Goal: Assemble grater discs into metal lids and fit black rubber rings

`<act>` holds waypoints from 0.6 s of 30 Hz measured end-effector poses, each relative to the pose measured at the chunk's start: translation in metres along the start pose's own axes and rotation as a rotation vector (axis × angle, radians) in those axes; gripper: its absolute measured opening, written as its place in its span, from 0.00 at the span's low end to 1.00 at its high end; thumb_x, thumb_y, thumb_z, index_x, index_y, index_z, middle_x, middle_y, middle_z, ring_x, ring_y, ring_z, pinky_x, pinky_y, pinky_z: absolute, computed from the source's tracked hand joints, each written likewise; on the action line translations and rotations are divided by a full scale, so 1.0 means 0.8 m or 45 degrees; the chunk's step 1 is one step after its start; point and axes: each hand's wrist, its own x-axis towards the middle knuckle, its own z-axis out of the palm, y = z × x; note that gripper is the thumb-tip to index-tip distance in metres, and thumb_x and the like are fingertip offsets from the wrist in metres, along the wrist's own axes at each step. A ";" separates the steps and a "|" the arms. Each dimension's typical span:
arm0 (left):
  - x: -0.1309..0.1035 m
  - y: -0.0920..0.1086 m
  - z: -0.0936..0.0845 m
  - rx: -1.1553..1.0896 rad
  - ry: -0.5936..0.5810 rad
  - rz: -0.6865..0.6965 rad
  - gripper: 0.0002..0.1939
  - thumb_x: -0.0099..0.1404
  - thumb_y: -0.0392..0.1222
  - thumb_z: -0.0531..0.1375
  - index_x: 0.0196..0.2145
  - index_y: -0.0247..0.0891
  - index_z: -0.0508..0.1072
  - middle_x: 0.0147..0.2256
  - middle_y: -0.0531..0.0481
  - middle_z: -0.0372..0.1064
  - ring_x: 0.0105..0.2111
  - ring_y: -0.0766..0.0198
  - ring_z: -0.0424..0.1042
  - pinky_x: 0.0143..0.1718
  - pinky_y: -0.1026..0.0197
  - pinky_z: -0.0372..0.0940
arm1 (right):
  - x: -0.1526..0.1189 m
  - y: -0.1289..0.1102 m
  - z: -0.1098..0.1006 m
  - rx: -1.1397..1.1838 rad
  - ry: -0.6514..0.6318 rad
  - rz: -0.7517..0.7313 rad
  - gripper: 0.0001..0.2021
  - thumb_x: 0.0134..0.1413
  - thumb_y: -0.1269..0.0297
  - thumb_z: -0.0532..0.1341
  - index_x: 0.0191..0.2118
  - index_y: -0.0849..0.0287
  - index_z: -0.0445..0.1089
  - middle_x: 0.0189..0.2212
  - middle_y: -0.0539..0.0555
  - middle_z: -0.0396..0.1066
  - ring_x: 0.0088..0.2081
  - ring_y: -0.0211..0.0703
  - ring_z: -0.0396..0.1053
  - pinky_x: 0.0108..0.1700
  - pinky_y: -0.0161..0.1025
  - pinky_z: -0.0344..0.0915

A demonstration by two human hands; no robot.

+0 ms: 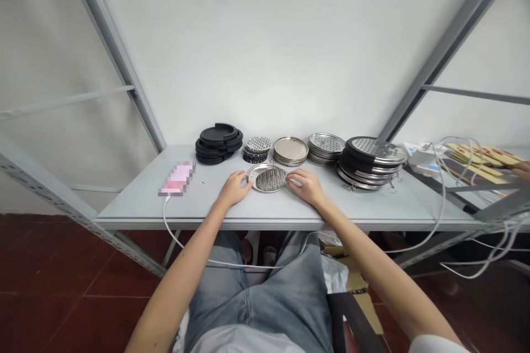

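Note:
In the head view a shallow round metal dish (pixel 253 176) lies on the table before me, with a small perforated grater disc (pixel 271 179) inside it, toward the right. My left hand (pixel 236 186) has its fingers closed on the dish's left rim. At the opposite side, my right hand (pixel 306 185) pinches the right edge, thumb and fingers together. Just behind stand a stack of small grater discs (pixel 258 145) and a stack of plain metal dishes (pixel 291 149).
Black rings (pixel 218 143) are piled at the back left. Stacked metal grater plates (pixel 326 146) and a taller black-rimmed stack (pixel 368 160) stand to the right. A phone (pixel 178 178) with a white cable (pixel 169 226) lies left. Another person's hand (pixel 522 170) shows far right.

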 end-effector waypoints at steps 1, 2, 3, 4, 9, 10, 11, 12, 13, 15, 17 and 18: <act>0.000 0.000 0.000 0.001 0.002 -0.005 0.13 0.65 0.45 0.58 0.45 0.39 0.73 0.50 0.43 0.71 0.54 0.53 0.67 0.58 0.51 0.61 | 0.000 0.001 -0.001 0.013 0.015 0.045 0.07 0.59 0.66 0.58 0.36 0.55 0.75 0.34 0.56 0.77 0.37 0.45 0.73 0.41 0.43 0.70; 0.000 0.000 0.000 0.000 0.004 -0.007 0.12 0.65 0.45 0.58 0.44 0.39 0.74 0.49 0.43 0.71 0.53 0.54 0.68 0.58 0.51 0.61 | 0.000 0.002 -0.001 0.020 0.055 0.099 0.08 0.60 0.66 0.58 0.36 0.55 0.75 0.34 0.56 0.77 0.37 0.46 0.74 0.41 0.43 0.70; 0.000 -0.001 0.000 -0.003 0.005 -0.009 0.12 0.65 0.45 0.58 0.44 0.39 0.74 0.49 0.44 0.71 0.53 0.54 0.68 0.58 0.52 0.61 | 0.000 0.004 -0.002 0.021 0.120 0.161 0.08 0.60 0.65 0.58 0.35 0.55 0.75 0.34 0.56 0.77 0.37 0.47 0.74 0.41 0.44 0.70; 0.000 -0.001 0.000 -0.007 0.006 -0.013 0.12 0.65 0.45 0.58 0.44 0.39 0.74 0.49 0.44 0.71 0.53 0.54 0.68 0.58 0.52 0.61 | 0.000 0.005 -0.003 0.020 0.205 0.226 0.08 0.59 0.64 0.58 0.35 0.56 0.75 0.33 0.56 0.77 0.36 0.47 0.74 0.41 0.45 0.70; 0.000 -0.001 0.000 -0.019 0.004 -0.037 0.12 0.65 0.45 0.58 0.42 0.39 0.75 0.50 0.44 0.71 0.53 0.54 0.68 0.58 0.52 0.61 | -0.003 0.016 -0.006 0.078 0.578 0.560 0.09 0.58 0.60 0.59 0.35 0.57 0.74 0.32 0.56 0.77 0.30 0.46 0.72 0.36 0.45 0.70; -0.001 -0.001 0.000 -0.016 0.002 -0.034 0.12 0.65 0.46 0.58 0.43 0.39 0.75 0.50 0.43 0.71 0.53 0.54 0.68 0.58 0.51 0.61 | -0.004 0.017 -0.006 0.098 0.612 0.612 0.09 0.57 0.59 0.59 0.35 0.57 0.74 0.32 0.56 0.76 0.30 0.46 0.71 0.35 0.44 0.70; -0.001 -0.001 0.000 -0.010 0.001 -0.031 0.13 0.65 0.46 0.58 0.43 0.38 0.75 0.50 0.43 0.71 0.54 0.53 0.68 0.59 0.51 0.61 | -0.005 0.019 -0.006 0.117 0.634 0.652 0.09 0.57 0.59 0.59 0.35 0.57 0.74 0.32 0.56 0.76 0.29 0.45 0.71 0.34 0.44 0.70; -0.001 -0.001 0.000 -0.005 0.002 -0.028 0.13 0.65 0.47 0.58 0.43 0.38 0.75 0.51 0.42 0.71 0.54 0.53 0.68 0.59 0.51 0.61 | -0.005 0.020 -0.006 0.136 0.649 0.679 0.10 0.57 0.58 0.60 0.35 0.58 0.74 0.32 0.56 0.76 0.29 0.45 0.71 0.34 0.43 0.69; -0.002 -0.001 0.000 -0.002 0.002 -0.022 0.14 0.65 0.47 0.59 0.43 0.38 0.75 0.52 0.42 0.71 0.54 0.52 0.67 0.59 0.51 0.61 | -0.006 0.021 -0.005 0.151 0.658 0.692 0.10 0.56 0.58 0.60 0.35 0.58 0.74 0.32 0.56 0.76 0.29 0.45 0.71 0.33 0.43 0.69; -0.002 0.000 0.000 -0.006 0.001 0.002 0.13 0.64 0.47 0.59 0.43 0.38 0.75 0.51 0.43 0.71 0.54 0.52 0.68 0.58 0.52 0.61 | -0.006 0.021 -0.004 0.170 0.658 0.684 0.09 0.56 0.58 0.60 0.35 0.58 0.74 0.31 0.56 0.76 0.28 0.44 0.70 0.33 0.42 0.69; -0.002 0.001 -0.001 -0.011 -0.003 0.025 0.12 0.64 0.46 0.60 0.43 0.39 0.76 0.50 0.44 0.73 0.53 0.53 0.69 0.57 0.53 0.62 | -0.006 0.019 -0.004 0.173 0.638 0.643 0.09 0.56 0.59 0.60 0.35 0.58 0.74 0.32 0.56 0.75 0.28 0.44 0.70 0.32 0.42 0.69; -0.002 0.002 -0.002 -0.011 -0.005 0.030 0.12 0.64 0.45 0.60 0.43 0.39 0.76 0.49 0.45 0.74 0.52 0.53 0.69 0.57 0.53 0.62 | -0.006 0.018 -0.004 0.165 0.626 0.614 0.09 0.57 0.59 0.60 0.35 0.57 0.74 0.32 0.56 0.75 0.29 0.44 0.70 0.32 0.42 0.69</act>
